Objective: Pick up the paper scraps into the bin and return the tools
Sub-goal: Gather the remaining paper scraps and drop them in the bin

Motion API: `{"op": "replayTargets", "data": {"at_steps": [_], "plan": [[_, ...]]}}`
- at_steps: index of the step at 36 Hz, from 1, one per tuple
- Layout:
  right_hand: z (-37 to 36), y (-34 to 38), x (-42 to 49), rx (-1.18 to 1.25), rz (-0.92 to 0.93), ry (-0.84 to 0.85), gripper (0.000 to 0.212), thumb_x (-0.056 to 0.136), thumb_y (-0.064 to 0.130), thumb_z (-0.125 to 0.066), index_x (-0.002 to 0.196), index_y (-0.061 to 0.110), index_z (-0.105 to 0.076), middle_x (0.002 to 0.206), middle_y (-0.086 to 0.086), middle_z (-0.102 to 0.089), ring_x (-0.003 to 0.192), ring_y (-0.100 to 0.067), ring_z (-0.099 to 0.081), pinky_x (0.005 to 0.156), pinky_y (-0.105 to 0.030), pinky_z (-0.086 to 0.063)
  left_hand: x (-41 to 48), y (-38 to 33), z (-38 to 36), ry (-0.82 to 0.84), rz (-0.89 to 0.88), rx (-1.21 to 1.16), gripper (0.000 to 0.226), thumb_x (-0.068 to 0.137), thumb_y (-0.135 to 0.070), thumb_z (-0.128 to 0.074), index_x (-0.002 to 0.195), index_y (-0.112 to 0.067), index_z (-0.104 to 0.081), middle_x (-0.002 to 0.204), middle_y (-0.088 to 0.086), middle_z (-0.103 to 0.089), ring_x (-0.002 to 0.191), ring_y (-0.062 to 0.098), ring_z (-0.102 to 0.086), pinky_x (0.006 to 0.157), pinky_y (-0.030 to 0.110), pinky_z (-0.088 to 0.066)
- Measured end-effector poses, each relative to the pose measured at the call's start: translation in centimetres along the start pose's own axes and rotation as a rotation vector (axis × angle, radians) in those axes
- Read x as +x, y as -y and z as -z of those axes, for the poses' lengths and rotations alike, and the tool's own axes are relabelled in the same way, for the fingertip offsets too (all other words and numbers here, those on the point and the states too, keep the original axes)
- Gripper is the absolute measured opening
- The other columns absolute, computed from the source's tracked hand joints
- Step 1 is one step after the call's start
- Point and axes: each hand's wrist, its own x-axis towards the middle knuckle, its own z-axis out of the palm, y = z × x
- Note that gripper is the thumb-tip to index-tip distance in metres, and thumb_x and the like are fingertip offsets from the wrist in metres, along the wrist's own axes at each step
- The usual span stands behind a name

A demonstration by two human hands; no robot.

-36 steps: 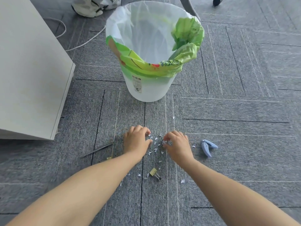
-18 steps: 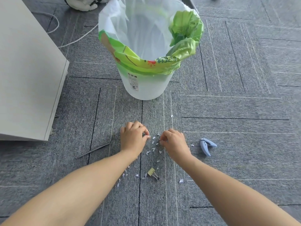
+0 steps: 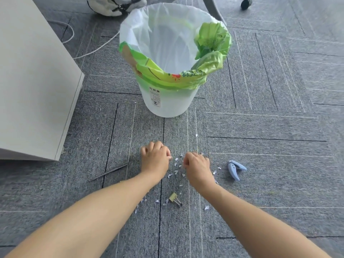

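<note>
Small white paper scraps (image 3: 176,167) lie scattered on the grey carpet between my hands. My left hand (image 3: 155,159) rests on the carpet with its fingers curled in, pinching at scraps. My right hand (image 3: 197,165) is also curled, fingertips down on the scraps. What either fist holds is hidden. A white bin (image 3: 167,107) with a clear liner and green bag stands just beyond. A blue hole punch (image 3: 235,169) lies right of my right hand. A thin metal rod (image 3: 109,172) lies to the left. A gold binder clip (image 3: 175,199) sits near my forearms.
A pale cabinet (image 3: 31,86) stands at the left. A white cord (image 3: 89,51) runs over the carpet behind it. A white bag (image 3: 111,5) and a chair leg with a castor (image 3: 245,3) are at the far edge.
Both hands stayed over the scrap pile, shifting slightly and working their fingertips. The view tilted a little, so the bin shifted in frame.
</note>
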Motion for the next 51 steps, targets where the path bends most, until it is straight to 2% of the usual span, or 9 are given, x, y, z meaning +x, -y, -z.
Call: {"op": "replayTargets", "data": {"at_steps": [5, 11, 17, 20, 24, 30, 36, 42, 51], "plan": [[2.2, 0.7, -0.6, 0.186, 0.034, -0.089, 0.012, 0.093, 0.024, -0.058, 0.082, 0.027, -0.053, 0.086, 0.013, -0.057, 0.084, -0.01, -0.05, 0.087, -0.032, -0.031, -0.9, -0.1, 1.8, -0.007, 0.006, -0.203, 0.006, 0.092, -0.038, -0.056, 0.094, -0.033, -0.059, 0.11, -0.014, -0.05, 0.114, 0.011, -0.039, 0.102, 0.037, -0.025], [7.7, 3.5, -0.7, 0.366, 0.194, -0.327, 0.01, 0.089, 0.023, -0.065, 0.085, 0.026, -0.056, 0.083, 0.016, -0.057, 0.081, -0.006, -0.051, 0.084, -0.031, -0.033, -1.5, 0.3, 7.9, -0.082, -0.029, -0.506, 0.007, 0.088, -0.034, -0.063, 0.087, -0.03, -0.058, 0.101, -0.016, -0.05, 0.109, 0.009, -0.045, 0.105, 0.038, -0.034], [16.0, 8.2, 0.7, 0.493, 0.429, -0.683, 0.018, 0.084, 0.016, -0.069, 0.083, 0.027, -0.055, 0.08, 0.014, -0.057, 0.073, -0.007, -0.053, 0.08, -0.044, -0.043, -0.2, -2.6, 17.9, -0.382, -0.287, -0.615, 0.009, 0.089, -0.031, -0.064, 0.088, -0.022, -0.062, 0.096, -0.019, -0.047, 0.096, 0.006, -0.047, 0.09, 0.024, -0.038], [20.3, 10.5, 2.7, 0.498, 0.49, -0.8, 0.018, 0.082, 0.019, -0.067, 0.082, 0.03, -0.053, 0.076, 0.019, -0.055, 0.069, -0.007, -0.052, 0.075, -0.051, -0.046, 2.1, -4.2, 22.0, -0.582, -0.357, -0.561, 0.012, 0.088, -0.03, -0.065, 0.089, -0.018, -0.065, 0.095, -0.008, -0.048, 0.097, 0.015, -0.05, 0.09, 0.033, -0.04], [23.5, 11.9, 6.3, 0.366, 0.387, -0.705, 0.008, 0.08, 0.027, -0.069, 0.08, 0.028, -0.062, 0.074, 0.02, -0.062, 0.071, -0.008, -0.055, 0.082, -0.049, -0.047, 6.0, -5.0, 24.9, -0.658, -0.284, -0.401, 0.011, 0.084, -0.033, -0.065, 0.088, -0.023, -0.066, 0.095, -0.008, -0.047, 0.099, 0.02, -0.051, 0.085, 0.034, -0.038], [23.6, 10.8, 8.9, 0.103, 0.215, -0.514, 0.007, 0.087, 0.035, -0.066, 0.086, 0.035, -0.073, 0.09, 0.013, -0.068, 0.104, -0.018, -0.053, 0.091, -0.038, -0.038, 8.9, -4.4, 26.0, -0.4, -0.11, -0.175, 0.014, 0.09, -0.035, -0.058, 0.095, -0.035, -0.071, 0.097, -0.016, -0.071, 0.105, 0.014, -0.058, 0.096, 0.038, -0.026], [23.6, 10.7, 7.1, -0.022, 0.222, -0.612, 0.003, 0.083, 0.035, -0.07, 0.085, 0.032, -0.069, 0.107, 0.008, -0.059, 0.105, -0.018, -0.041, 0.08, -0.034, -0.018, 8.3, -4.3, 27.1, -0.477, -0.173, -0.072, 0.013, 0.085, -0.044, -0.065, 0.089, -0.035, -0.073, 0.081, -0.018, -0.067, 0.095, 0.01, -0.059, 0.098, 0.04, -0.022], [22.5, 10.5, 5.2, 0.094, 0.347, -0.745, 0.009, 0.086, 0.038, -0.065, 0.093, 0.034, -0.062, 0.099, 0.013, -0.058, 0.1, -0.015, -0.045, 0.078, -0.034, -0.022, 6.0, -4.5, 26.2, -0.642, -0.314, -0.133, 0.022, 0.079, -0.054, -0.068, 0.091, -0.035, -0.069, 0.096, -0.016, -0.066, 0.099, 0.013, -0.053, 0.085, 0.034, -0.026], [15.3, 5.9, 0.8, 0.099, 0.457, -0.649, 0.049, 0.081, 0.03, -0.067, 0.126, 0.026, -0.046, 0.108, 0.01, -0.055, 0.098, -0.014, -0.044, 0.079, -0.032, -0.027, 1.0, -2.8, 18.3, -0.622, -0.492, -0.436, 0.035, 0.083, -0.022, -0.073, 0.116, -0.024, -0.065, 0.09, -0.012, -0.065, 0.087, 0.015, -0.055, 0.084, 0.039, -0.045]]}}
